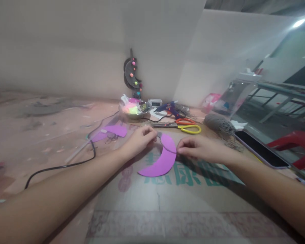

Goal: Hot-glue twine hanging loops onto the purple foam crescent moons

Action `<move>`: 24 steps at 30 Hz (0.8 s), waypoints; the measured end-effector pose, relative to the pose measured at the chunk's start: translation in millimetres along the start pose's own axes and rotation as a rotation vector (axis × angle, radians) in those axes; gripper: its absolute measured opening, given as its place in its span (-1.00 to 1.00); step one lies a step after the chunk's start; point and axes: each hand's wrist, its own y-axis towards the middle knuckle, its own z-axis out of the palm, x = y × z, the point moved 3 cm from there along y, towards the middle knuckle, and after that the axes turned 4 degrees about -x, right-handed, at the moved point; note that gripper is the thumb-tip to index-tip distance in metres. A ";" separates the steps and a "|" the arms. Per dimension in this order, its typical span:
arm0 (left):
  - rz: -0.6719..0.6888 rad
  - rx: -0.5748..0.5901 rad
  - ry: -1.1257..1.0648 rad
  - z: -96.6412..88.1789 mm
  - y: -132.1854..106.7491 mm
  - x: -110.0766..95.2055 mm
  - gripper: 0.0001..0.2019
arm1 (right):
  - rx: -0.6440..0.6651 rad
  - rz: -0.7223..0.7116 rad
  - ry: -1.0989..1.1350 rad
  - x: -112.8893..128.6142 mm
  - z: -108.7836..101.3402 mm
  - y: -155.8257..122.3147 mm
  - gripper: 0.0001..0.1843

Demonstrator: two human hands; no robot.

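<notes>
A purple crescent cut-out (165,162) lies on printed cardboard (132,206) between my hands. Grey yarn (169,149) runs across its upper part, and its top end looks wrapped in grey. With closed fingers my left hand (145,137) pinches that top tip. At the crescent's right edge, my right hand (193,147) has thumb and fingers pressed together where the yarn strand meets them. The fingertips hide the exact grip. Behind my hands lie scissors (189,128) with one red and one yellow handle.
A bowl of bright craft pieces (134,115) and a blue glue gun (167,107) stand at the back. A grey yarn ball (217,123) and a phone (261,149) lie right. Purple scraps (117,130) and a black cable (63,166) are left. A decorated grey crescent (130,74) leans against the wall.
</notes>
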 end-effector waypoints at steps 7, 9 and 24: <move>-0.001 0.083 0.069 3.2 -0.4 6.4 -0.82 | -0.591 -0.110 -0.275 -15.1 -21.2 11.6 -0.69; 0.003 0.089 0.084 3.4 0.3 8.5 -0.82 | -0.628 -0.125 -0.238 -17.6 -19.4 12.5 -0.71; 0.047 0.127 0.161 2.7 0.7 10.9 -0.80 | -0.384 -0.145 -0.128 3.3 12.4 2.7 -0.88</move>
